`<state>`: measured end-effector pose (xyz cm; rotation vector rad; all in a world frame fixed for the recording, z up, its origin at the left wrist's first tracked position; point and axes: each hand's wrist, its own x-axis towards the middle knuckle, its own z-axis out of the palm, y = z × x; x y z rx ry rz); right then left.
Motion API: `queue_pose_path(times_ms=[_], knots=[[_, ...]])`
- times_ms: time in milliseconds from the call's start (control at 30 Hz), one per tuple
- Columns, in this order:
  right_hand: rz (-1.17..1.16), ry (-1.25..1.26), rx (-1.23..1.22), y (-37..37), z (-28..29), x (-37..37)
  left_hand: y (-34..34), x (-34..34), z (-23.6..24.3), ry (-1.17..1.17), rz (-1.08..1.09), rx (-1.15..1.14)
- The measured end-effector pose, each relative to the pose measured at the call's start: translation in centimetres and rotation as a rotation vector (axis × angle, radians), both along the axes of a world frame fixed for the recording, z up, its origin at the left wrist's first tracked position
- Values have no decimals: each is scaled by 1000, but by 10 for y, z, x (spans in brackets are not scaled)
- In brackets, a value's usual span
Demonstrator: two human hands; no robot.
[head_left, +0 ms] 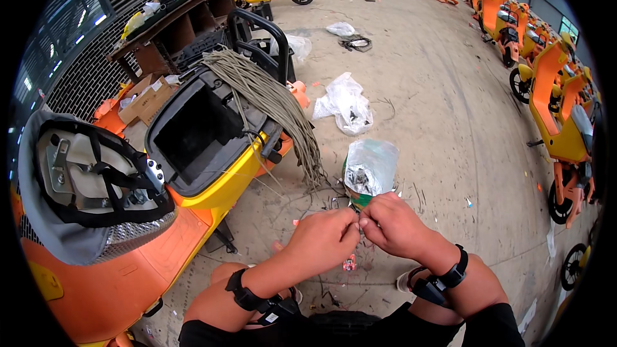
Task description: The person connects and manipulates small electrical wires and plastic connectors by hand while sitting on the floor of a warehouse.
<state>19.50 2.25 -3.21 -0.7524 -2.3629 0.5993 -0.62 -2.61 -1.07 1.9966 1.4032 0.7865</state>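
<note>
My left hand (326, 235) and my right hand (396, 226) meet in front of me, their fingers pinched closed tip to tip. Whatever lies between the fingertips is hidden or too small to make out. Just beyond them an open silver bag (375, 157) with green on its lower part stands on the floor, crumpled material inside. To my left is an orange and yellow scooter (222, 183), its black storage compartment (199, 132) uncovered. The grey seat (64, 215) is tipped over, showing its underside. A bundle of grey-brown cables (267, 93) drapes over the compartment's far edge and hangs toward the floor.
Clear plastic bags (347, 104) and a coil of black cable (355, 43) lie on the concrete floor (443, 135). Wire scraps litter it near my feet. A row of scooters (553, 96) lines the right side. At the back left are a cluttered workbench (183, 22) and a cardboard box (148, 99).
</note>
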Motion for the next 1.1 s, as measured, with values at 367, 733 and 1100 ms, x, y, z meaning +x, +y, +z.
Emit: queue_pose_path(times_ms=[367, 733, 1100], knots=[[-22, 2, -57, 2, -8, 3, -1, 3, -1, 36, 12, -16], [8, 27, -234, 3, -7, 7, -4, 5, -3, 72, -13, 44], [-99, 40, -836, 2, -2, 19, -9, 5, -7, 13, -29, 103]])
